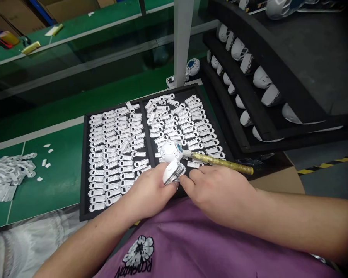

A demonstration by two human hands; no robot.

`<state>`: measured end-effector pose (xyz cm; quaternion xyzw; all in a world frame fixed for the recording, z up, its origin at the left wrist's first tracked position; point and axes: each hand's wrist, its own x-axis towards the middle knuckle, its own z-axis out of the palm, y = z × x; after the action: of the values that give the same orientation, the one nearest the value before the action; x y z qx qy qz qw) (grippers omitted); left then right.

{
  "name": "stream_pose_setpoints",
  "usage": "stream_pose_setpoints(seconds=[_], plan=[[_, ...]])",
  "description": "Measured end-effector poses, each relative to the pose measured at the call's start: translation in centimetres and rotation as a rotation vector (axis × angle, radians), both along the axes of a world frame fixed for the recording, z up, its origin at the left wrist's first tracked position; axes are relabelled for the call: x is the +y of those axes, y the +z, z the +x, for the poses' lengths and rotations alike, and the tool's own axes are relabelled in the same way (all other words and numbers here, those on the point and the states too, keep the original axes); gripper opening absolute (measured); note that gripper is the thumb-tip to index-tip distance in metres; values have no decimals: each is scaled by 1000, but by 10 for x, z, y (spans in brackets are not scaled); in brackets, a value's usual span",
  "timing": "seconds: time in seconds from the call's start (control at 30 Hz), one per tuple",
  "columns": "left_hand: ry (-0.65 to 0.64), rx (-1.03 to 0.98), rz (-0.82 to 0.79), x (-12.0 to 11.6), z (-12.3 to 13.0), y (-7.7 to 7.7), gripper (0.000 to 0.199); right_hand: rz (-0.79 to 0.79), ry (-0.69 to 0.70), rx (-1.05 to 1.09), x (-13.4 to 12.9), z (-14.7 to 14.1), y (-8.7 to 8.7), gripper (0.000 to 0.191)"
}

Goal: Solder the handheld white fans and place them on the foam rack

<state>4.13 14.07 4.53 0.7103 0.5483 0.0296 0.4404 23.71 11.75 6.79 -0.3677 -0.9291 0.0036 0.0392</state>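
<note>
A white plastic device with a round, slotted head (170, 151) and a squarish lower part sits in my left hand (152, 189), whose thumb and fingers close around the lower part. My right hand (217, 189) is curled in, its fingertips at the right edge of that lower part. What those fingertips pinch, if anything, is hidden. Just beyond the right knuckles runs a yellow patterned stick (223, 162) with a pale tip beside the round head. I cannot tell whether the right hand grips it. Under and beyond both hands lies a black two-part tray (144, 127) of small white plastic pieces in rows.
To the left, a heap of white strips (8, 175) lies on the green bench (58, 181), near small white scraps. Stacked black foam trays (249, 77) at right hold more round-headed devices. A pale post (182, 42) rises behind the tray, a white round part (193, 66) beside it.
</note>
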Motion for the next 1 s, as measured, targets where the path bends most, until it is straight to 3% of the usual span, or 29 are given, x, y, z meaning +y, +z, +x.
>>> stream_pose_setpoints(seconds=[0.57,1.0], plan=[[-41,-7,28,1,4,8,9,-37,-12,-48,-2,2,7,15],[-45,-22,36,-4,3,4,7,0,-28,-15,-9,1,3,14]])
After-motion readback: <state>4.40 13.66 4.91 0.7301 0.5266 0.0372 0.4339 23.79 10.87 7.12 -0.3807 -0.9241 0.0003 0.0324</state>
